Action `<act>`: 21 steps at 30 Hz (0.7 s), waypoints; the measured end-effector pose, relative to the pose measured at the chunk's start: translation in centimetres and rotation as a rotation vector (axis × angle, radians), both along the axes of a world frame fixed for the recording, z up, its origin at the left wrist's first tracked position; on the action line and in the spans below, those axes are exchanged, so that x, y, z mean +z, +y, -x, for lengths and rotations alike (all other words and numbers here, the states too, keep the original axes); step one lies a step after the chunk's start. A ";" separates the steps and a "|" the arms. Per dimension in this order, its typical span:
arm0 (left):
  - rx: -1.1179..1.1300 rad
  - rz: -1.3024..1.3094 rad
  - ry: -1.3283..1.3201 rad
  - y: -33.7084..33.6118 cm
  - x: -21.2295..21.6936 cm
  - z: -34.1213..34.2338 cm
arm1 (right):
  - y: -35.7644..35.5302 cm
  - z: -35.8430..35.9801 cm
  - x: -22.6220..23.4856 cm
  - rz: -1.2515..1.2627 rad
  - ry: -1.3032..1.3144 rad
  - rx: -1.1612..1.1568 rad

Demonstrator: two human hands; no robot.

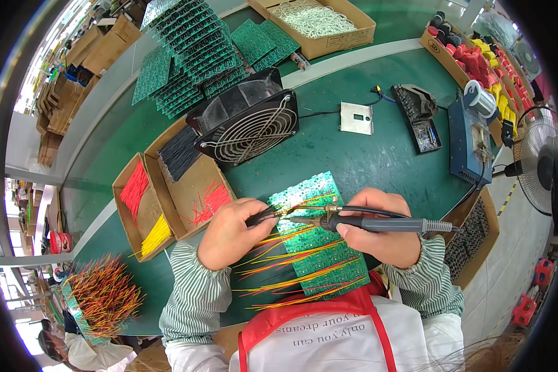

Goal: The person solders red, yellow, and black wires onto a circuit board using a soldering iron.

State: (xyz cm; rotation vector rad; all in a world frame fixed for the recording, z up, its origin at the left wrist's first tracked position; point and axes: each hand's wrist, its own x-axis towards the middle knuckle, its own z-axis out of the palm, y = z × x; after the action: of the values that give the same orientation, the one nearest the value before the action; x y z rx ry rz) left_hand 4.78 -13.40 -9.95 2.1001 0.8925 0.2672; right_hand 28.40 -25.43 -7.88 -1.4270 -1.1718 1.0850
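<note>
A green circuit board panel [310, 189] lies on the bench in front of me, with red, yellow and dark wires [291, 254] fanning out to its left. My right hand [390, 232] is closed around a grey soldering iron [384, 224], whose tip points left over the upper part of the panel. A black cable or tube runs along the iron to a brass-coloured fitting near its front. Pinched in my left hand [232, 230] is a small bundle of black wires [261, 216], their ends close to the iron's tip. Whether tip and wires touch is too small to tell.
A black fan with a wire guard [254, 127] stands beyond my left hand. Left of it, a cardboard box [183, 226] holds cut wires. Stacked green boards [192, 56] rise behind. A blue solder unit [468, 146] is at right; wired boards [102, 297] lie at lower left.
</note>
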 end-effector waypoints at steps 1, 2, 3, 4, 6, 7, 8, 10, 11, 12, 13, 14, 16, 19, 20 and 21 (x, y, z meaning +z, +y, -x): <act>0.001 0.002 0.001 0.0 -0.1 0.0 | 0.0 -0.1 0.0 0.010 -0.007 0.021; 0.005 0.001 -0.006 0.0 -0.1 0.0 | 0.1 -0.1 -0.1 0.020 -0.014 0.041; 0.007 -0.001 -0.013 0.0 -0.2 0.0 | 0.1 -0.1 -0.1 0.021 -0.013 0.042; 0.006 0.000 -0.013 0.0 -0.2 0.0 | 0.2 0.0 0.0 0.000 -0.030 0.022; -0.002 0.001 -0.015 0.0 -0.2 0.0 | 0.1 0.0 0.1 -0.020 -0.046 0.001; -0.002 0.003 -0.014 0.0 -0.2 0.0 | -0.1 -0.1 0.1 -0.010 -0.025 -0.001; 0.001 0.006 -0.013 0.0 -0.1 -0.1 | -0.2 -0.2 0.3 0.000 -0.004 -0.003; 0.002 0.009 -0.011 0.0 0.0 -0.1 | -0.5 -0.5 0.6 -0.002 -0.008 -0.015; 0.002 0.011 -0.004 0.0 0.0 -0.2 | -0.6 -0.7 0.6 -0.004 -0.013 -0.027; 0.003 0.014 0.004 0.0 0.0 -0.2 | -0.7 -0.9 0.6 -0.005 -0.012 -0.029; 0.003 0.014 0.005 -0.1 0.1 -0.1 | -0.8 -1.0 0.5 -0.031 -0.029 -0.023; 0.008 0.009 0.013 -0.1 0.2 0.0 | -0.8 -1.1 0.5 -0.058 -0.045 -0.017; 0.009 0.004 0.021 -0.1 0.5 0.2 | -1.1 -1.3 0.5 -0.052 -0.036 -0.023; 0.126 -0.428 0.061 0.6 1.9 1.6 | -1.5 -1.5 0.7 -0.048 -0.035 -0.040; 0.260 -0.483 0.089 0.7 2.7 1.6 | -1.6 -1.6 0.8 -0.049 -0.043 -0.047; 0.394 -0.536 0.117 0.7 3.5 1.5 | -1.8 -1.7 0.9 -0.049 -0.042 -0.051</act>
State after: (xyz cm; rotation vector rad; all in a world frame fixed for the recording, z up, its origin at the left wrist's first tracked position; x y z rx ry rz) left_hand 3.23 -12.67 -6.48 2.4222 1.4299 0.6536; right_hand 30.07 -27.22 -6.98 -1.4409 -1.1777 0.9888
